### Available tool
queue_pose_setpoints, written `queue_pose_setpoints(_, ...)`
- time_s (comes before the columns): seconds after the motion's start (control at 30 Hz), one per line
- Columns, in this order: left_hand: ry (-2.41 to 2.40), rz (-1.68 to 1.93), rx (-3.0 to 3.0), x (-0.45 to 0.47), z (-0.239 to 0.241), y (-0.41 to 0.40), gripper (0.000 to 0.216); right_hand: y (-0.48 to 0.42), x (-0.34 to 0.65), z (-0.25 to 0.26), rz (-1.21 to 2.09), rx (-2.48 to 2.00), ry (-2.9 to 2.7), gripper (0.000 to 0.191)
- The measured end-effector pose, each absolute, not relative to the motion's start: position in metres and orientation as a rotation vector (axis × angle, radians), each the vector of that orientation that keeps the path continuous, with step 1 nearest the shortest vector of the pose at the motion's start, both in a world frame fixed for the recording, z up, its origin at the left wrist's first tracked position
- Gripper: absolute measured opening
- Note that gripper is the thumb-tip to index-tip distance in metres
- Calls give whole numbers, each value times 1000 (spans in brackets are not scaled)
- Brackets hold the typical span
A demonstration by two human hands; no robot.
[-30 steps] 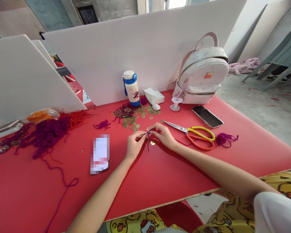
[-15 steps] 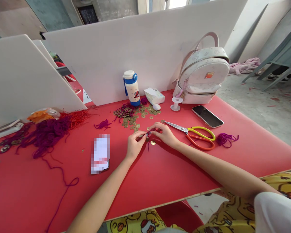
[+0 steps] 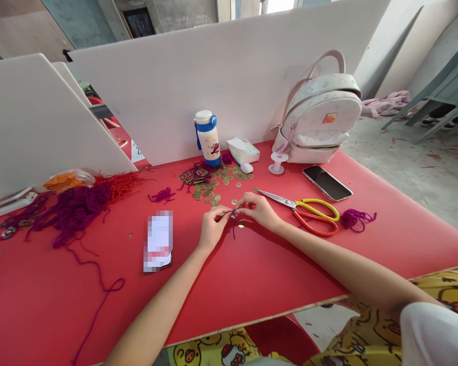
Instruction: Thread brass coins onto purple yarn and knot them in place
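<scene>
Purple yarn, one thin strand of it [image 3: 234, 233], is pinched between both hands just above the middle of the red, smooth-topped table [image 3: 290, 277], with a loose tail hanging below the fingertips. Left hand [image 3: 212, 229] has thumb and index finger closed on it, right hand [image 3: 260, 213] is doing the same from the other side, tips nearly meeting. Can't tell if there's a coin in that pinch too, the fingers cover it.

Progress-wise, I'd call this piece mid-knot: yarn's in hand, but no finished tie shows. One round brass-coloured coin [image 3: 241, 223] sits right by the fingers. Behind them is a scatter of loose brass-coloured coins [image 3: 225, 176], next to a clump of coins tangled with purple yarn [image 3: 198, 174], which looks like finished work to me. Judging by those loose ones, there's plenty left.

Further out, to the right, big scissors with one yellow and one orange-red handle [image 3: 320, 203] lie untouched, with a small purple yarn bundle [image 3: 353, 219] beside them. Far left there's a big purple yarn heap [image 3: 76, 208] against some red stringy scraps [image 3: 120, 187].
</scene>
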State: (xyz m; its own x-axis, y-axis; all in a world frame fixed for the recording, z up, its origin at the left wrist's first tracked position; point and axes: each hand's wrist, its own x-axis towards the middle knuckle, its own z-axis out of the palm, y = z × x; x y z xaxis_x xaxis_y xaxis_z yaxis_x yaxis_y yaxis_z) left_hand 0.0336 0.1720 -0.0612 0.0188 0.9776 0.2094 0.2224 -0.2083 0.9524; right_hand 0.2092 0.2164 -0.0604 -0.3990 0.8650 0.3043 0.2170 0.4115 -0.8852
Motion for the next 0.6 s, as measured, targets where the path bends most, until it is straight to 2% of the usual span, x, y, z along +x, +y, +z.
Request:
queue_pose_setpoints(0.2, 1254, 1253, 1518, 34, -58, 171, 18, 216, 208, -60, 1097, -923, -1780, 13)
queue_pose_setpoints(0.4, 1280, 1269, 1486, 34, -57, 172, 16, 214, 208, -61, 851, -922, -1901, 11)
queue_pose_setpoints(0.6, 1269, 1248, 1486, 34, -55, 172, 17, 211, 207, -57, 963, -854, -1947, 8)
